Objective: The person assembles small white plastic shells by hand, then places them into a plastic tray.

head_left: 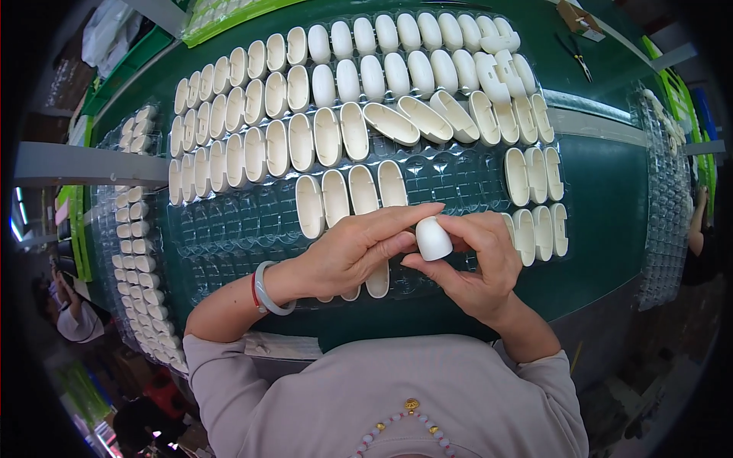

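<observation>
Between my two hands, over the middle of the bench, is a white rounded plastic shell [434,240], its domed end tipped up. My right hand [485,267] pinches it between thumb and fingers from the right. My left hand [351,252] closes on its left side, thumb and fingers meeting at its top edge. Just beyond my hands, several cream open-faced oval shells [309,206] stand in a clear plastic tray [229,229]. A few more lie partly hidden under my left hand.
Rows of oval shells [276,149] fill the far trays, some with smooth backs up [347,79]. On the green bench [603,198] lie pliers [580,62] and a small cardboard box [580,19]. Stacked shells [145,263] stand at left, clear trays [663,229] at right. Other people sit at both sides.
</observation>
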Motion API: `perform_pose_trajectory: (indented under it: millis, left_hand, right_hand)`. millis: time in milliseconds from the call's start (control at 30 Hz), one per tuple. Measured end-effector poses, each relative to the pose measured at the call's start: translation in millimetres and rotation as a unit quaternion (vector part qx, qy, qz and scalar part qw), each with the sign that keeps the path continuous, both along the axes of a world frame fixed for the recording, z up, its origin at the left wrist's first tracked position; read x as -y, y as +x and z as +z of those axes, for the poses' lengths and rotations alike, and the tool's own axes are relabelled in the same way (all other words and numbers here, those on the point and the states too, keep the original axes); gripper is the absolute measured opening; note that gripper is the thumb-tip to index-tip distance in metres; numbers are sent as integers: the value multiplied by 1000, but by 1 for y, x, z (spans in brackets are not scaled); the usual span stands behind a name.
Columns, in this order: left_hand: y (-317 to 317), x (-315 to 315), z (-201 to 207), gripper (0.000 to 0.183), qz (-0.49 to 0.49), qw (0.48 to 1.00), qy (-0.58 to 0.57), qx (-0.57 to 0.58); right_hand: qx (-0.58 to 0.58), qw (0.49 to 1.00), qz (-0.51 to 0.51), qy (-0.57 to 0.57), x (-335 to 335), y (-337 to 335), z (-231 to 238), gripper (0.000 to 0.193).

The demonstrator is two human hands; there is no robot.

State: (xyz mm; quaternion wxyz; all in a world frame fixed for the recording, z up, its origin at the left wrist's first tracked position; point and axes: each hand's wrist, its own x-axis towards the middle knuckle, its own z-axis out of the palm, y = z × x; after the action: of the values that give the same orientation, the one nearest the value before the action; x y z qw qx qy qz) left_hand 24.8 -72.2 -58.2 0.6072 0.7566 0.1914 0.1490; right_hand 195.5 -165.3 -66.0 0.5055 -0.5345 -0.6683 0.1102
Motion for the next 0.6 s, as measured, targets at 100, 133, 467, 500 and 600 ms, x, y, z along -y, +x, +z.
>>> perform_pose_trajectory:
  millis: [100, 133, 467, 500, 600]
  left_hand:
    - [0, 0, 0, 42, -8, 1000, -12, 0]
    - [0, -1, 0, 43, -12, 1000, -7, 0]
    - [0, 3, -4, 49, -2, 1000, 19, 9]
    - [1, 4, -5, 49, -2, 1000, 18, 10]
    - [1, 8, -7, 59, 30, 999, 7, 26]
  right_hand:
    - [6, 1000, -1, 6, 1, -1, -2, 53]
    - [10, 1000, -4, 9, 1, -1, -3, 53]
    - [18, 1000, -24, -5, -1, -3, 1, 45]
    - [-92, 994, -20, -61, -1, -3, -1, 40]
    - [-238, 962, 7, -134, -1, -3, -1, 31]
